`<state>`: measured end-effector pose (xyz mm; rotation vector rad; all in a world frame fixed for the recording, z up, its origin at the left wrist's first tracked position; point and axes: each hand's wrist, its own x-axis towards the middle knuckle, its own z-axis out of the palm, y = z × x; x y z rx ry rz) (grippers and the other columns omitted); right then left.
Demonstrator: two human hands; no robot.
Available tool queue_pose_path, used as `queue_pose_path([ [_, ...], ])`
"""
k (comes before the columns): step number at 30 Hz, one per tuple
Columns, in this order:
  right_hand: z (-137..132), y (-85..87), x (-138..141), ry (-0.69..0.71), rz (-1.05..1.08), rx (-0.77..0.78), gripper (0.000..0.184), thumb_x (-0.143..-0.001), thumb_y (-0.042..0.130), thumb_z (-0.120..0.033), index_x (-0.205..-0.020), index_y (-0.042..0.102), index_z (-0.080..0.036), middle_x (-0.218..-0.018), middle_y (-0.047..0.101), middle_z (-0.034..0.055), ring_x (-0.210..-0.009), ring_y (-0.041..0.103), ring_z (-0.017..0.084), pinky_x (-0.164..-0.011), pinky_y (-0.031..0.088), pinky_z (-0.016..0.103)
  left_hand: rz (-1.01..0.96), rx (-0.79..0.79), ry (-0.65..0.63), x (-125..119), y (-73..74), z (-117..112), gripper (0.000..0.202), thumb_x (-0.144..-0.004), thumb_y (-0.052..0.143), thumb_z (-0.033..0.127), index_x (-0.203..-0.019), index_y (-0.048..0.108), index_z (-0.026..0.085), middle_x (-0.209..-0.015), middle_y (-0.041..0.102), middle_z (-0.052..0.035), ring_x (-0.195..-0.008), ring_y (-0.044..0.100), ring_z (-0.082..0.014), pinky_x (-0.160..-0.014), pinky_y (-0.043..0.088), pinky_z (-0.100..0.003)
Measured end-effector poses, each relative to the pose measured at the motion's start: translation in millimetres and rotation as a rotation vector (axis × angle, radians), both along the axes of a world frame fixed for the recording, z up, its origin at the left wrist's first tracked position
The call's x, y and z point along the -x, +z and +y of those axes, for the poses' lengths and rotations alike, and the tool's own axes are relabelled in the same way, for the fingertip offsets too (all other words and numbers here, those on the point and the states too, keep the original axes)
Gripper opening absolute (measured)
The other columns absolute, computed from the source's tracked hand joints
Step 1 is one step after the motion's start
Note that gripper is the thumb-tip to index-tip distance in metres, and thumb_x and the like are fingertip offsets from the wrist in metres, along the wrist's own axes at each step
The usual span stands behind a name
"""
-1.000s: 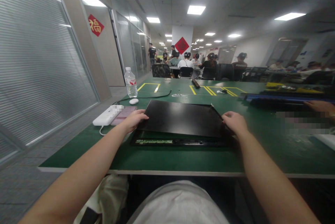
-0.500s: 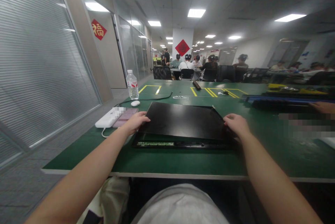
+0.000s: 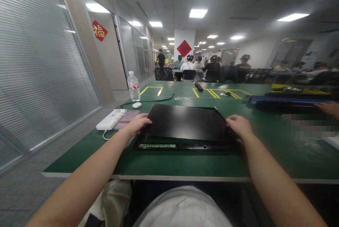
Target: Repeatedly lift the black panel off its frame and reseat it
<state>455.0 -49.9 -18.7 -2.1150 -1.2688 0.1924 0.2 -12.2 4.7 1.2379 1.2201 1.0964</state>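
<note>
A glossy black screen panel (image 3: 185,122) lies slightly askew over a black frame (image 3: 206,146) on the green table. Along the frame's near edge a strip of green circuit board (image 3: 157,146) is exposed. My left hand (image 3: 139,123) grips the panel's left edge, thumb on top and fingers around the side. At the opposite edge, my right hand (image 3: 239,125) pinches the panel near its right side. What lies under the panel is hidden.
Left of the panel are a white power bank (image 3: 109,120), a pink phone (image 3: 127,119), a white oval case (image 3: 137,105) and a water bottle (image 3: 134,87). A black cable (image 3: 159,99) runs behind. Another person's hand (image 3: 328,109) is by a dark bar (image 3: 288,102) at right.
My hands and the screen panel stay in nearly the same place. In the background, a standing person in dark clothes has shifted left.
</note>
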Motion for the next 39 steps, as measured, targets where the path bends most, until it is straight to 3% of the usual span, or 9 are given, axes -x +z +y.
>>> queue_pose_path([
  [18, 5, -4.1, -4, -0.008, -0.063, 0.027, 0.027, -0.08, 0.06, -0.031, -0.097, 0.079, -0.021, -0.088, 0.077, 0.0074, -0.084, 0.07, 0.025, -0.068, 0.046, 0.03, 0.06, -0.016, -0.028, 1, -1.8, 3, 0.026, -0.044, 0.072, 0.02, -0.07, 0.071, 0.021, -0.079, 0.079, -0.0049, -0.086, 0.074, -0.0304, -0.078, 0.058, -0.04],
  [29, 0, 0.9, -1, 0.007, 0.007, 0.047, 0.022, -0.081, 0.06, -0.028, -0.092, 0.079, -0.022, -0.084, 0.077, 0.0045, -0.073, 0.068, 0.021, -0.066, 0.046, 0.03, 0.037, -0.014, -0.039, 4, -7.5, 8, 0.027, -0.046, 0.073, 0.017, -0.073, 0.073, 0.021, -0.081, 0.079, -0.0047, -0.091, 0.074, -0.0314, -0.082, 0.059, -0.041],
  [35, 3, -2.1, -5, 0.018, 0.05, 0.023, 0.021, -0.081, 0.059, -0.028, -0.088, 0.077, -0.02, -0.08, 0.077, 0.0053, -0.07, 0.068, 0.02, -0.065, 0.047, 0.029, -0.035, 0.032, 0.039, 6, -12.5, 13, 0.038, -0.055, 0.083, 0.019, -0.091, 0.075, 0.017, -0.102, 0.081, -0.0117, -0.103, 0.074, -0.032, -0.084, 0.06, -0.039],
  [39, 4, -3.4, -6, 0.016, 0.066, 0.018, 0.021, -0.08, 0.059, -0.029, -0.087, 0.077, -0.02, -0.081, 0.077, 0.0059, -0.07, 0.068, 0.02, -0.063, 0.047, 0.028, -0.055, 0.058, 0.05, 6, -13.3, 14, 0.042, -0.057, 0.082, 0.015, -0.097, 0.074, 0.017, -0.1, 0.081, -0.0119, -0.1, 0.075, -0.031, -0.082, 0.06, -0.039],
])
